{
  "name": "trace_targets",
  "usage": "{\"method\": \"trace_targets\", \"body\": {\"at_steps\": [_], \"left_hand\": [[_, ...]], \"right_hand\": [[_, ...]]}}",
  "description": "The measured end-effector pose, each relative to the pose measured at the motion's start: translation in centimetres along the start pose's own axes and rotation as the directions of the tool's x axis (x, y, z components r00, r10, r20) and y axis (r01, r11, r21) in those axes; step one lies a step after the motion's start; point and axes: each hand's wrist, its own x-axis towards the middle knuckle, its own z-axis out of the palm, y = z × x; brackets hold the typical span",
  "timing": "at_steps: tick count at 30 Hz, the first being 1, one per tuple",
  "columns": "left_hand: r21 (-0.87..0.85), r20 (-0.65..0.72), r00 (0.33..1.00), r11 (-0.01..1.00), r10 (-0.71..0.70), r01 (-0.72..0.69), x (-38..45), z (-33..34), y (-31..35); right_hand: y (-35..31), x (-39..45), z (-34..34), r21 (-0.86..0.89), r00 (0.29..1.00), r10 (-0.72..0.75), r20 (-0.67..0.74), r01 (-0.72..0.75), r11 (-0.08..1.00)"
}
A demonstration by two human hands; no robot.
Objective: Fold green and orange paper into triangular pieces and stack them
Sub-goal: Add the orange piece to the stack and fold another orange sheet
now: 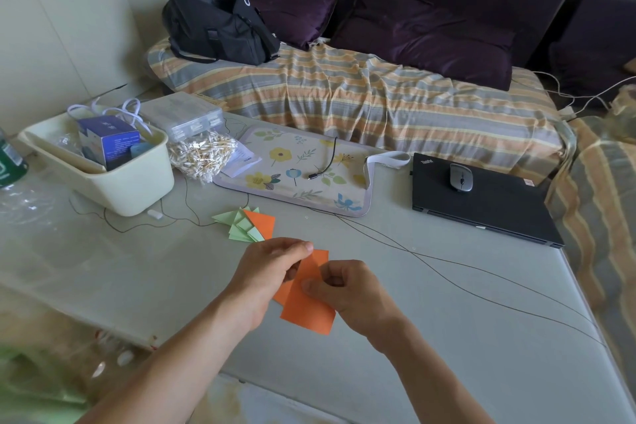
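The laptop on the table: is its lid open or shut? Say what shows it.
Shut. The laptop lies flat as one black slab, no screen or keys showing, and a grey mouse sits on its lid.

A pale glossy bench point(447, 337) fills the foreground, catching soft daylight; behind it stands a sofa point(361, 93) draped in a striped orange, grey and yellow cover, with dark purple cushions point(426, 34) leaning on its purple backrest; a black bag point(220, 27) sits at its left end; cream cabinet doors point(62, 21) line the left wall; the far wall is pale.
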Motion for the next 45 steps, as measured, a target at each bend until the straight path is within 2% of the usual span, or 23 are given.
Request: {"method": "trace_targets", "body": {"at_steps": [4,9,16,23,28,31,36,40,45], "left_hand": [[-0.004,0.017,1.0,1.0,0.004,-0.004,0.0,0.0,0.0],[0.156,0.102,0.995,0.988,-0.008,-0.008,-0.5,0.3,-0.7],[0.303,0.055,0.992,0.945,0.11,-0.121,-0.3,0.1,-1.2],[0.312,0.135,0.987,0.942,0.082,-0.121,-1.0,0.3,-0.7],[0.321,0.133,0.988,0.94,0.072,-0.112,-0.9,0.4,-0.7],[0.33,0.107,0.991,0.937,0.086,-0.117,-0.9,0.4,-0.7],[0.314,0.005,0.995,0.945,0.098,-0.095,-0.6,0.1,-0.9],[0.295,-0.027,0.996,0.952,0.091,-0.079,-0.7,0.2,-1.0],[0.249,-0.085,0.991,0.965,0.104,-0.08,-0.6,0.4,-0.8]], "right_hand": [[0.1,0.0,0.1,-0.016,1.0,-0.001,-0.015,0.001,1.0],[0.4,0.3,-0.3,-0.01,0.986,0.028,-0.165,-0.03,0.999],[0.8,0.6,-0.3,0.097,0.981,0.069,-0.182,-0.052,0.994],[0.6,1.0,-1.1,0.338,0.963,0.097,-0.253,-0.006,0.941],[1.0,1.1,-0.9,0.283,0.945,0.063,-0.322,0.032,0.958],[0.9,1.1,-1.0,0.288,0.951,0.056,-0.304,0.036,0.957],[1.0,1.1,-0.5,0.286,0.974,0.1,-0.204,-0.039,0.957],[1.1,1.1,-0.6,0.216,0.968,0.094,-0.232,-0.043,0.975],[1.2,0.9,-0.6,0.272,0.974,0.126,-0.187,-0.071,0.96]]}}
